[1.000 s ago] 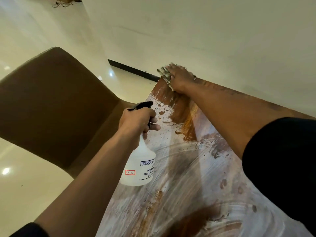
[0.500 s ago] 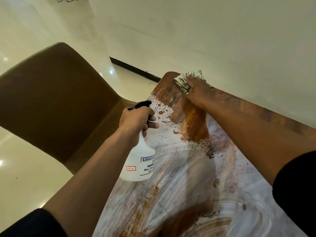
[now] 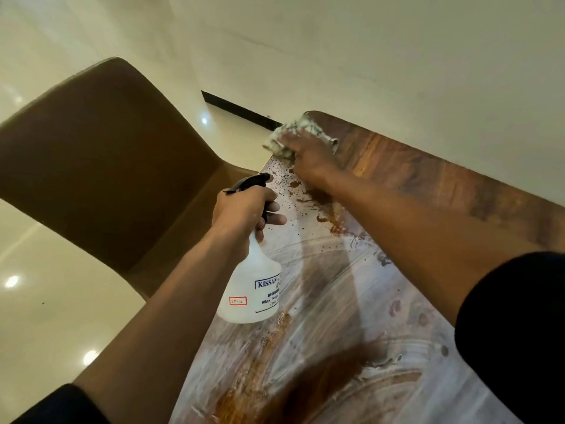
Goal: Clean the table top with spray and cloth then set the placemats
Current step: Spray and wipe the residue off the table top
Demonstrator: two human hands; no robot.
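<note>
Step in hand: I judge this to be the wiping part of the job; no placemats show anywhere in view.

Right hand: my right hand point(image 3: 308, 154) lies palm-down with fingers spread flat on the cloth point(image 3: 286, 137), pressing it to the wood rather than clutching it.

Cloth: pale, crumpled, blurred; it sits at the far corner of the table top point(image 3: 428, 185), poking out past my fingertips toward the corner's edge.

Left hand: my left hand point(image 3: 244, 209) is wrapped tight round the neck of the spray bottle point(image 3: 253, 289), fingers curled by the black trigger; I cannot tell whether the trigger is squeezed.

Bottle: held upright above the near-left edge of the table, nozzle aimed toward the far corner.

Surface: whitish swirled smears cover the near half; dark droplets speckle the patch between my two hands; the strip along the wall side looks bare brown wood.

Relation that matters: the speckled patch lies just on my side of the cloth, between it and the bottle, so the right hand is the nearer one; the table's long axis runs from that corner back toward me and to my right.

Next move, as I judge it: draw the cloth back toward me over the droplets.

Beside the table: a brown chair point(image 3: 107, 154) stands at my left.
</note>
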